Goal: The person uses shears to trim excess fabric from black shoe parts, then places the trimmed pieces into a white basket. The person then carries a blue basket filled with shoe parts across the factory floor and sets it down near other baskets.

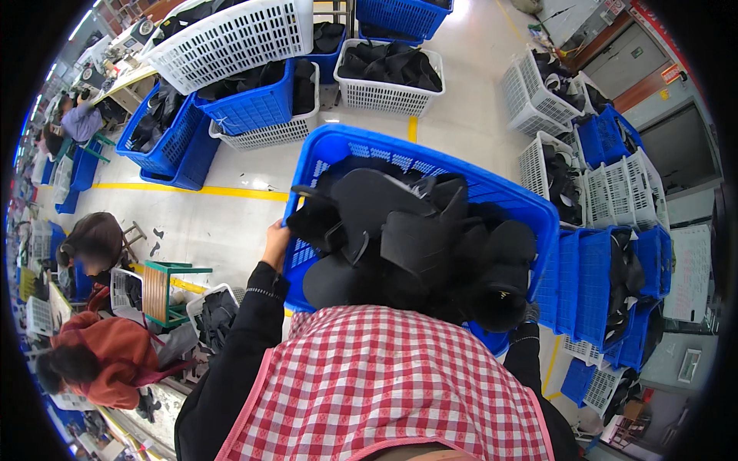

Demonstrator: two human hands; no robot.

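Note:
In front of my body is a blue plastic basket [492, 183] with slotted walls, tilted slightly down to the right. It is heaped with black shoe parts [419, 242], some flat and sole-shaped, others curved. My left hand [274, 246] is closed on the basket's left side, its fingers partly hidden behind the wall. At the near right corner my right hand [531, 312] grips the basket; it looks dark and most of its fingers are hidden. The near edge of the basket lies against my red-and-white checked apron [377, 376].
Stacked blue baskets [569, 280] and white baskets [626, 188] line the right side. More filled crates, including a white crate [392, 96], stand ahead. Seated people [108, 357] and a wooden-topped stool [165, 292] are at left. Yellow lines [246, 192] mark the pale floor.

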